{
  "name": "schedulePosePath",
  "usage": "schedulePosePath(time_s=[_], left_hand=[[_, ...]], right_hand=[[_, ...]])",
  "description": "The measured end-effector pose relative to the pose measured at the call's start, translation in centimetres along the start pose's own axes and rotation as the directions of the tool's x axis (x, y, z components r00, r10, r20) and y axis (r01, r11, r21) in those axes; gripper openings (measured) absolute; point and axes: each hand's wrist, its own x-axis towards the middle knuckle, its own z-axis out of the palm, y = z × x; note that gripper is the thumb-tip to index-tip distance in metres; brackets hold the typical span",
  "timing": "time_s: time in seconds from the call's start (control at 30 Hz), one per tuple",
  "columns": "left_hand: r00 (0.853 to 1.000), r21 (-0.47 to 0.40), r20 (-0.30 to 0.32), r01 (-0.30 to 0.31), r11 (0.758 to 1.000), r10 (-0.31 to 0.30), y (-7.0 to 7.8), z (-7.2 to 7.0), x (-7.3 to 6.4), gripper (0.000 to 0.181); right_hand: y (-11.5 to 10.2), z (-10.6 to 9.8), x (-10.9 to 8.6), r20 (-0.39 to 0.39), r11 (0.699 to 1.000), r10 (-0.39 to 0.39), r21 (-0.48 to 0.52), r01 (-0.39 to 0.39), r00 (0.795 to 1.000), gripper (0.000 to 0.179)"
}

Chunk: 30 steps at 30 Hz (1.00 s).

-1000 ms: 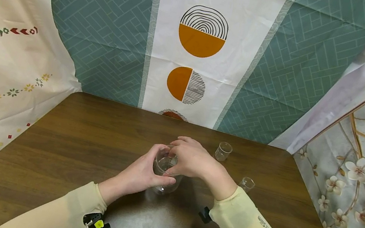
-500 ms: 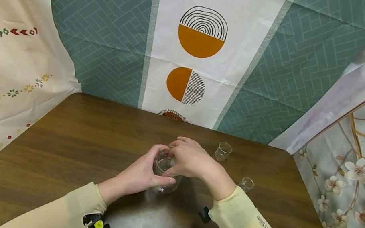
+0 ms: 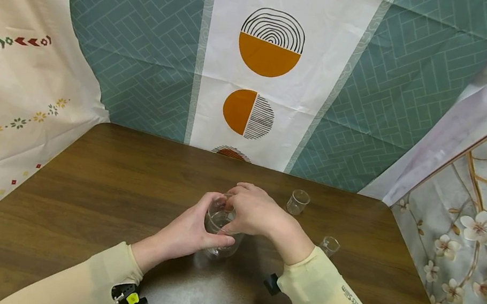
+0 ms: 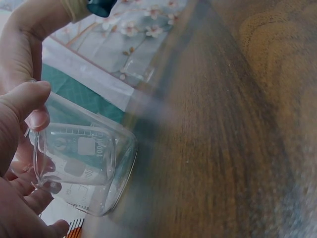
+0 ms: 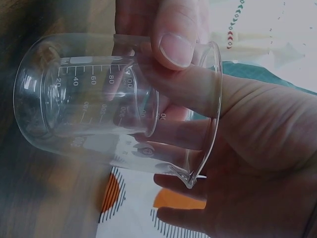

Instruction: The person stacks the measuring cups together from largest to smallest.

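Note:
A large clear glass beaker (image 5: 29, 106) stands on the table in the middle of the head view. My left hand (image 3: 188, 226) holds it round the side, its thumb across the near wall. A smaller graduated beaker (image 5: 94, 99) sits upright inside the large one. From above, my right hand (image 3: 257, 214) reaches in through the mouth, and its thumb and fingers pinch the small beaker near its rim. Whether the small beaker's base touches the large one's bottom, I cannot tell.
Two other small glass beakers stand to the right: one beaker (image 3: 297, 203) further back, and another beaker (image 3: 329, 246) partly hidden behind my right forearm. The brown wooden table (image 3: 63, 229) meets patterned cloth hangings (image 3: 152, 60) at its back and sides.

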Motion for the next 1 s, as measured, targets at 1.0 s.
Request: schedulePosePath(time_s=[1.0], left_hand=[[1.0,-0.016,0.003,0.002,1.0,-0.002,0.06,0.02,-0.02,0.091]], right_hand=[[-0.17,-0.02,0.21,0.031,0.999,0.043,0.008,-0.043,0.999,0.047]])
